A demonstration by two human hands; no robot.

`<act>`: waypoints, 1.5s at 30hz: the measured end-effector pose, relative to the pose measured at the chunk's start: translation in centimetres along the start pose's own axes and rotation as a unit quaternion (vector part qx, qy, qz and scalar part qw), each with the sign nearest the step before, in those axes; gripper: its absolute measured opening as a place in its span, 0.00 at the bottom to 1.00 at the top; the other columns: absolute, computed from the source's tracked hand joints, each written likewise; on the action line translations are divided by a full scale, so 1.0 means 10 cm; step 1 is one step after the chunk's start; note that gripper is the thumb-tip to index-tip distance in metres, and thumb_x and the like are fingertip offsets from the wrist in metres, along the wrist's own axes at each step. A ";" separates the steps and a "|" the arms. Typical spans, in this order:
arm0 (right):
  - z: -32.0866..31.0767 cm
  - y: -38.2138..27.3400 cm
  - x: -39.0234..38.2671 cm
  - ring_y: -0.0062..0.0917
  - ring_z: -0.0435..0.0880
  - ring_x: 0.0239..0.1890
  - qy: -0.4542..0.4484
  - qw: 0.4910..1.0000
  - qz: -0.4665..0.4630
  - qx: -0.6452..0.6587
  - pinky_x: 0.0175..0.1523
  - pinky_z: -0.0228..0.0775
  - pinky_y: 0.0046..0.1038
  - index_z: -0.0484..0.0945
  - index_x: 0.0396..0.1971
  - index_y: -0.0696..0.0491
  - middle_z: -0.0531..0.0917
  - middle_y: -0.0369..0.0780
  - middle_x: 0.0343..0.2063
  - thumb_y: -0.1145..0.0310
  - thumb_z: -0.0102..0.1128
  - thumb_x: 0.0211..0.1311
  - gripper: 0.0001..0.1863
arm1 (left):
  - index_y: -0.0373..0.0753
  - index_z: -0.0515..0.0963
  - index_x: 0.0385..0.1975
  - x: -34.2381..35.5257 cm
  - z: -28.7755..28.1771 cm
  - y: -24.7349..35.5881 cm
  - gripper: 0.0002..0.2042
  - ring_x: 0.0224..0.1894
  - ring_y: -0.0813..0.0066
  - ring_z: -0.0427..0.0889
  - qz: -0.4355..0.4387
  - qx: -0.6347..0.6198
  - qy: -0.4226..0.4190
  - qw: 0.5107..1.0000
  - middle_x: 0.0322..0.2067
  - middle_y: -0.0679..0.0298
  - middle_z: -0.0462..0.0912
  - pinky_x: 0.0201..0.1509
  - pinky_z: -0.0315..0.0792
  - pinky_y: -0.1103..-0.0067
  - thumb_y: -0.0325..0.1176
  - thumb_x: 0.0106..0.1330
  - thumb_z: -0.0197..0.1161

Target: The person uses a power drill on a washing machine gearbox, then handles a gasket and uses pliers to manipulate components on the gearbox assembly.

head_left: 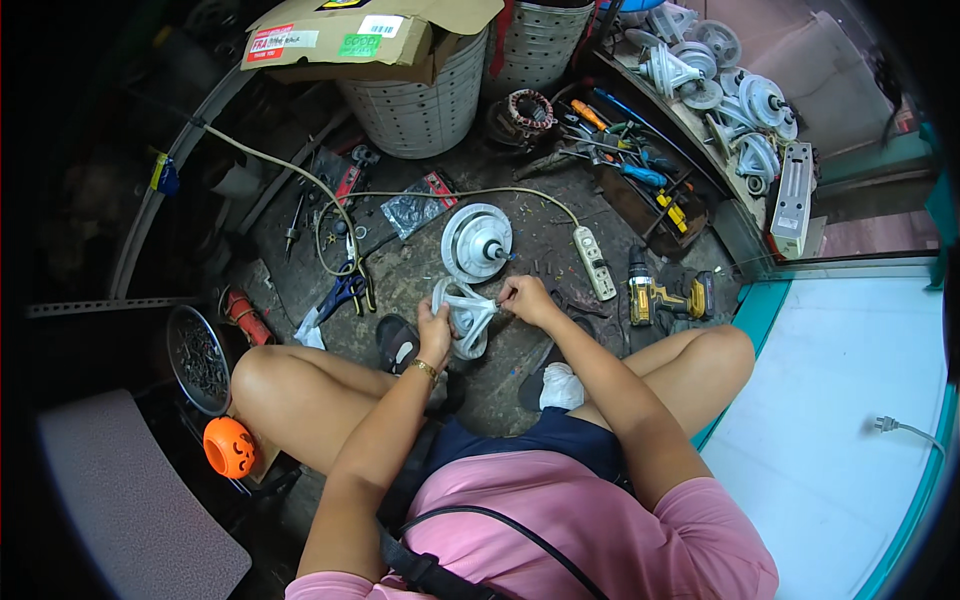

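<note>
Between my knees, my left hand (433, 335) grips the rim of a white spoked hub (468, 320), tilted with its narrow end to the right. At that narrow end, the fingers of my right hand (528, 302) are pinched together; whatever small thing they hold is hidden. Just beyond the hub, a round white wheel-like part (477, 243) with a metal shaft at its centre rests on the floor. To the right of my right hand lie a white power strip (594, 264) and a yellow-and-black cordless drill (660, 296).
Pliers (346, 288) and a clear packet (415, 208) lie left of centre. A metal bowl of screws (182, 318) and an orange pumpkin bucket (229, 447) flank my left knee. Perforated drums (413, 110), a wound motor coil (530, 110), a toolbox (635, 205) and piled white hubs (668, 72) stand beyond.
</note>
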State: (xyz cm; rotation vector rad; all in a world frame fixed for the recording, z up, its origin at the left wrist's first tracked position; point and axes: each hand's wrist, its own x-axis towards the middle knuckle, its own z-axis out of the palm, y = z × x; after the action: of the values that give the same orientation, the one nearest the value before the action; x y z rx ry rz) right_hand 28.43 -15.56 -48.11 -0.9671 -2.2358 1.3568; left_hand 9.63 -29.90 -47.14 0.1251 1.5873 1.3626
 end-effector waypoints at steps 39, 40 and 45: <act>-0.43 -2.15 -0.33 0.20 0.89 0.32 0.164 0.666 0.135 0.715 0.33 0.84 0.20 0.80 0.49 0.57 0.87 0.39 0.37 0.55 0.45 0.74 0.22 | 0.35 0.63 0.69 -1.78 0.03 1.26 0.37 0.72 0.59 0.64 0.414 0.187 -0.085 0.887 0.64 0.54 0.68 0.73 0.62 0.66 0.39 0.62 0.72; -0.44 -2.07 -0.36 0.21 0.89 0.34 0.154 0.674 0.119 0.712 0.34 0.84 0.21 0.80 0.50 0.57 0.87 0.39 0.39 0.54 0.44 0.75 0.23 | 0.35 0.63 0.69 -1.75 0.15 1.41 0.36 0.73 0.60 0.62 0.412 0.139 -0.087 0.896 0.66 0.54 0.66 0.75 0.59 0.67 0.40 0.64 0.71; -0.27 -2.37 -0.39 0.22 0.88 0.36 0.176 0.681 0.131 0.698 0.36 0.82 0.22 0.79 0.51 0.56 0.87 0.38 0.40 0.50 0.44 0.75 0.25 | 0.35 0.70 0.63 -1.59 0.18 1.56 0.27 0.71 0.61 0.67 0.423 0.027 -0.162 0.891 0.66 0.53 0.71 0.75 0.59 0.67 0.41 0.70 0.67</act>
State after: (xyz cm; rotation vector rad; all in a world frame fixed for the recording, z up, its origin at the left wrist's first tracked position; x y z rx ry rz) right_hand 24.02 -23.87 -25.85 -0.7417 -0.3178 2.0924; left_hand 11.05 -33.03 -25.09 1.1300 1.3127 1.8131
